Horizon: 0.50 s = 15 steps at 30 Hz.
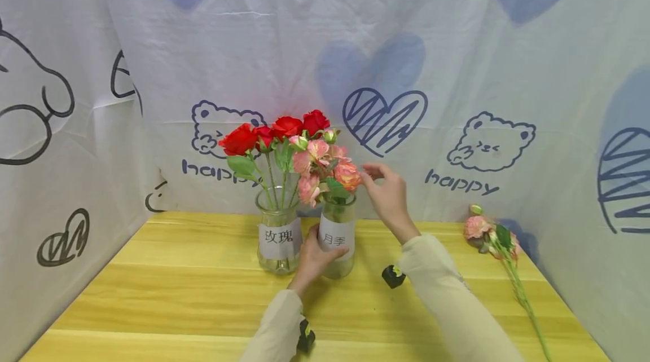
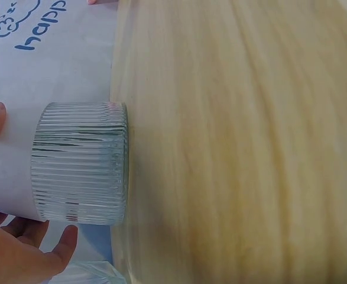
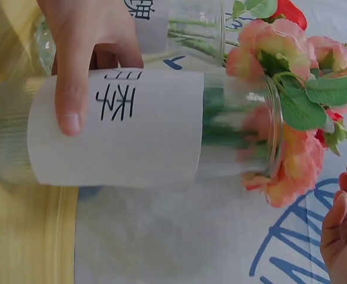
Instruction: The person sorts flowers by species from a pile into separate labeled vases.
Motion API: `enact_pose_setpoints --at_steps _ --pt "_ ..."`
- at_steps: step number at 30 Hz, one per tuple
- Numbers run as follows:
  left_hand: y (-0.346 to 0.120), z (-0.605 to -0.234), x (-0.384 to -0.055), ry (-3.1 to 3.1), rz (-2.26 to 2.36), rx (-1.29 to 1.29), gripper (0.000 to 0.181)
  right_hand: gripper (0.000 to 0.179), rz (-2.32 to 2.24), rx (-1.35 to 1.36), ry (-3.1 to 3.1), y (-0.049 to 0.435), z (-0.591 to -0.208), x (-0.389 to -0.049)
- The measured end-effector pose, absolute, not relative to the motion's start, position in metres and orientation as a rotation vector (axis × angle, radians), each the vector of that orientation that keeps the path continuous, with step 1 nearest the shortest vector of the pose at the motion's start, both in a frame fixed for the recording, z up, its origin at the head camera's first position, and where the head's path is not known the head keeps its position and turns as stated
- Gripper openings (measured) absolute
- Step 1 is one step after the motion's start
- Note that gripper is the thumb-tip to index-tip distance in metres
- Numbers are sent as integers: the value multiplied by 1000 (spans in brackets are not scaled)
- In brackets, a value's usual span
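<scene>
My left hand (image 1: 313, 257) grips the right-hand glass vase (image 1: 339, 268) around its white paper label, with the thumb across the front, as the right wrist view shows too. Pink roses (image 1: 319, 153) with green leaves stand in this vase, their heads spilling over the rim. My right hand (image 1: 388, 195) is raised just right of the pink blooms, its fingers loosely bent and holding nothing. In the right wrist view a small gap shows between these fingers (image 3: 337, 216) and the flowers. The left wrist view shows the vase's ribbed base (image 2: 78, 163) on the table.
Left of it stands another labelled glass vase (image 1: 279, 260) with red roses (image 1: 286, 127). A pink flower stem (image 1: 515, 277) lies at the table's right side. A small black object (image 1: 393, 276) is near my right sleeve. A printed white cloth (image 1: 284, 57) hangs behind the wooden table (image 1: 167, 283).
</scene>
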<state>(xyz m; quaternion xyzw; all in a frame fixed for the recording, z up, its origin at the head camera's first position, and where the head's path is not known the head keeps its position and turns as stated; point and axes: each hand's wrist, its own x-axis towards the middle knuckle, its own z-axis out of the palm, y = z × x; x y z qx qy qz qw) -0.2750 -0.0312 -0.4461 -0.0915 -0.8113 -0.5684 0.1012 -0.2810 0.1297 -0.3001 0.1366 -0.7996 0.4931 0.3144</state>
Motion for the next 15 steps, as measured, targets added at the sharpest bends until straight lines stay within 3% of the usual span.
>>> enact_pose_setpoints --at_steps 15 --pt "-29 -450 -278 -2369 -1677 -247 81 25 1145 255 -2403 199 -313 -266"
